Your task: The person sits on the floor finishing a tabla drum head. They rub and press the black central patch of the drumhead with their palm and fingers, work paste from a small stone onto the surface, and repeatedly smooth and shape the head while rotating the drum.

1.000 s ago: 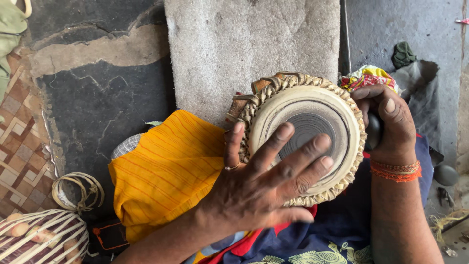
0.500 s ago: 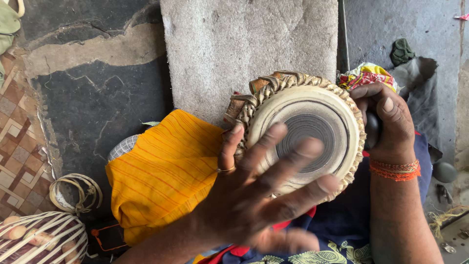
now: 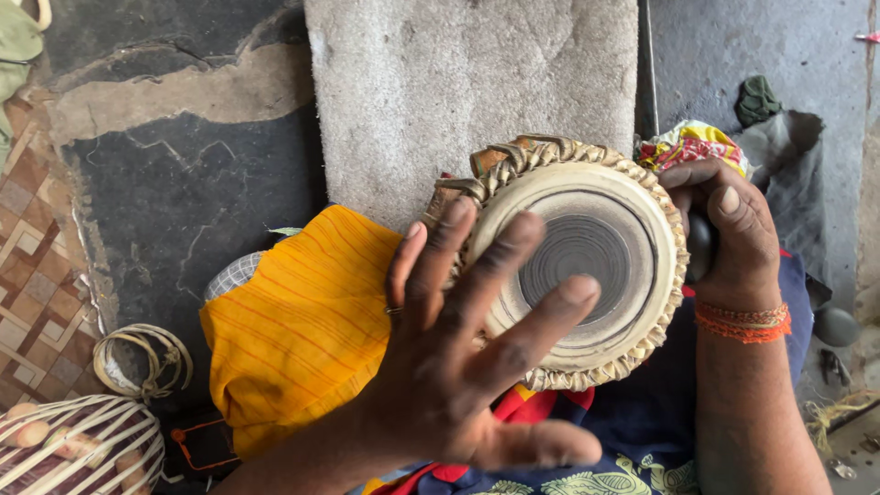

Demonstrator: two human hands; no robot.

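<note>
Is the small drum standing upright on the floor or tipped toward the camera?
Tipped: the drum shows its round face to the camera, gripped at the rim by the right hand, with the left hand spread across it.

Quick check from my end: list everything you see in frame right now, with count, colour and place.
drum: one, cream head with dark centre, braided rim, middle
yellow cloth: one, orange-striped, left of drum
stone slab: one, grey, top centre
coiled strap: one, pale, lower left
second drum: one, white lacing, bottom-left corner
patterned cloth: one, multicoloured, behind drum
left hand: fingers spread over drum head
right hand: orange thread at wrist, gripping drum's right rim
</note>
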